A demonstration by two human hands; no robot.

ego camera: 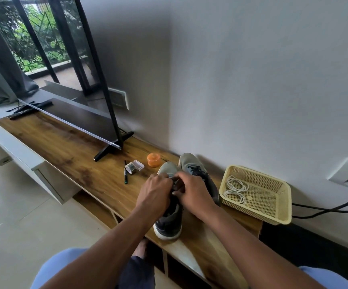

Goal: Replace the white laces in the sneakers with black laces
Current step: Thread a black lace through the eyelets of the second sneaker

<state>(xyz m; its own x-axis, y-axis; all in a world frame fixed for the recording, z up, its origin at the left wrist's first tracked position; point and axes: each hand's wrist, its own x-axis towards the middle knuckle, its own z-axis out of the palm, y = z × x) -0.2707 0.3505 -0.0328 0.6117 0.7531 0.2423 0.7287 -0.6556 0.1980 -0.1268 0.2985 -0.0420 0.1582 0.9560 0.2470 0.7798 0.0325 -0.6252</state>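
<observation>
**Lacing the near sneaker on the wooden shelf**

I see both hands meeting over the near sneaker (169, 217). My left hand (155, 191) and right hand (192, 191) curl around its black lace (176, 185). A loose pull could unthread it. White laces (234, 189) lie coiled in the basket (273, 213).

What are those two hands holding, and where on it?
Both the left hand and right hand grip the black lace over the near sneaker, at its eyelets; the exact pinch point is hidden.
</observation>
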